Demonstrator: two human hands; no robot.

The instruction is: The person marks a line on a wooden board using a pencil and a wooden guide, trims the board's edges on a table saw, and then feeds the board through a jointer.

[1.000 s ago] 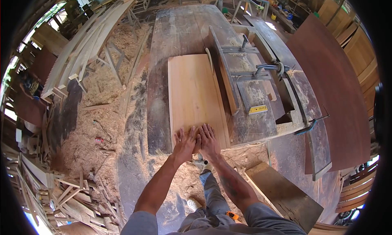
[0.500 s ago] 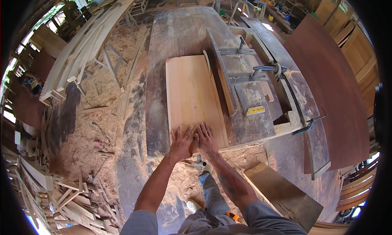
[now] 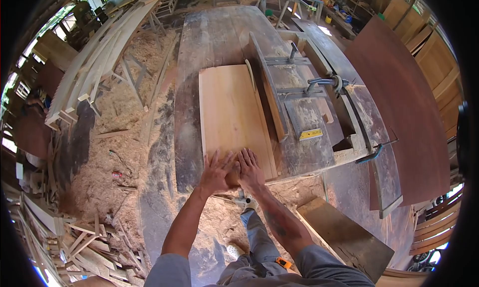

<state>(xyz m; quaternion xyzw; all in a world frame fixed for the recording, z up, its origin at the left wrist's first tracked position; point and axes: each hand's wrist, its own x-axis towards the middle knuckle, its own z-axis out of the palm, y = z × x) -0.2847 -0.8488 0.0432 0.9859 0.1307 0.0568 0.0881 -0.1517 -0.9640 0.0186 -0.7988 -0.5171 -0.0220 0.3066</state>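
Observation:
A pale wooden panel (image 3: 229,107) lies flat on the dark worn worktable (image 3: 192,87). Both hands rest on the panel's near end. My left hand (image 3: 215,173) lies on the left corner, palm down with its fingers spread. Just beside it, my right hand (image 3: 249,171) is stretched flat on the wood, its fingers closer together. Along the panel's right side stands a long upright board (image 3: 269,90), a narrow gap between them. A thin curved strip (image 3: 250,73) sits near the panel's far right corner.
Metal clamps (image 3: 322,82) and a yellow-handled square (image 3: 311,134) are right of the upright board. A large reddish-brown sheet (image 3: 399,112) leans farther right. Long planks (image 3: 102,57) rest on trestles at left. Shavings (image 3: 105,172) and scrap wood (image 3: 90,242) cover the floor.
My left hand has shifted slightly left on the panel, with its fingers spread wider. My right hand stays nearly in place. The whole view has moved a little.

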